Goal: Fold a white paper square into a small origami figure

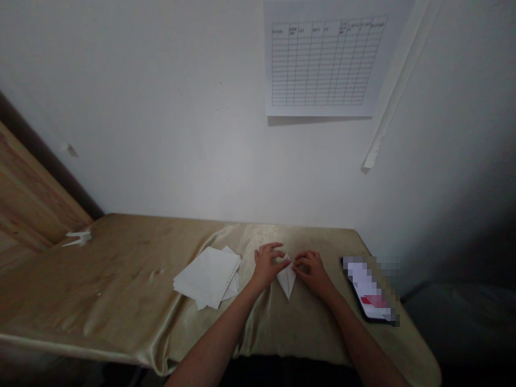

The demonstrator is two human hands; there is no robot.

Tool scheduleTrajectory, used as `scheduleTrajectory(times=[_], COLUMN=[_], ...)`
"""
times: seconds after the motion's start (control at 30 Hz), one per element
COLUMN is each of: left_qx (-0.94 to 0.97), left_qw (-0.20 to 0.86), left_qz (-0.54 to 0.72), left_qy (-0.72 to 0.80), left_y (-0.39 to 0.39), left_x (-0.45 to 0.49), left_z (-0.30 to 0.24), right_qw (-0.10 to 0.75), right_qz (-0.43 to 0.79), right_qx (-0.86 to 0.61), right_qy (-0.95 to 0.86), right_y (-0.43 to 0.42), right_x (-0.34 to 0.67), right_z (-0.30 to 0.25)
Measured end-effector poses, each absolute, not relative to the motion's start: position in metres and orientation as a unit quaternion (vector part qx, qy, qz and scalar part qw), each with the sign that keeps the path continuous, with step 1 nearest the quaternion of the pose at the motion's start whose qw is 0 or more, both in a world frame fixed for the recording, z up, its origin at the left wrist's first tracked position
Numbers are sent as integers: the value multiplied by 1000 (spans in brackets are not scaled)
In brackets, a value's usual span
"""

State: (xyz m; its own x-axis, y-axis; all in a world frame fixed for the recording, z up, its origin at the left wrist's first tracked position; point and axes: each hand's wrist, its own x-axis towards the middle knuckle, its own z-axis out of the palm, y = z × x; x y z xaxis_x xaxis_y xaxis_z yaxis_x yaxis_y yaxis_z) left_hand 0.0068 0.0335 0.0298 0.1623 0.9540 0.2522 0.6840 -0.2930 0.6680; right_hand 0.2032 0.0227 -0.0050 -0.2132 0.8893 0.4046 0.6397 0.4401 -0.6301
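A small white sheet of folded paper, kite-shaped with its long point toward me, lies on the table between my hands. My left hand grips its upper left edge, thumb on the paper and the other fingers curled above it. From the other side, my right hand pinches the upper right edge with thumb and forefinger. A crease runs down the paper's middle. Left of my left hand rests a loose stack of white paper sheets, some with a perforated edge.
A gold satin cloth covers the table, with wrinkles near the paper stack. To the right lies a phone with its screen lit and partly blurred. White paper figures sit at the far left. A printed chart hangs on the wall behind.
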Motion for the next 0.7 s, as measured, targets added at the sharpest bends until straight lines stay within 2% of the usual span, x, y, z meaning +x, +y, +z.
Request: scheduleTrajectory(times=[0.5, 0.7], left_qx=[750, 763], left_qw=[200, 189], left_qz=[315, 320], left_qy=[546, 529], left_y=[30, 29], left_x=[11, 10], left_z=[31, 27], right_qw=[403, 383], right_qz=[154, 134], right_qx=[-495, -491], right_qy=[-754, -771], right_y=[20, 19], right_x=[200, 199], right_z=[-1, 0])
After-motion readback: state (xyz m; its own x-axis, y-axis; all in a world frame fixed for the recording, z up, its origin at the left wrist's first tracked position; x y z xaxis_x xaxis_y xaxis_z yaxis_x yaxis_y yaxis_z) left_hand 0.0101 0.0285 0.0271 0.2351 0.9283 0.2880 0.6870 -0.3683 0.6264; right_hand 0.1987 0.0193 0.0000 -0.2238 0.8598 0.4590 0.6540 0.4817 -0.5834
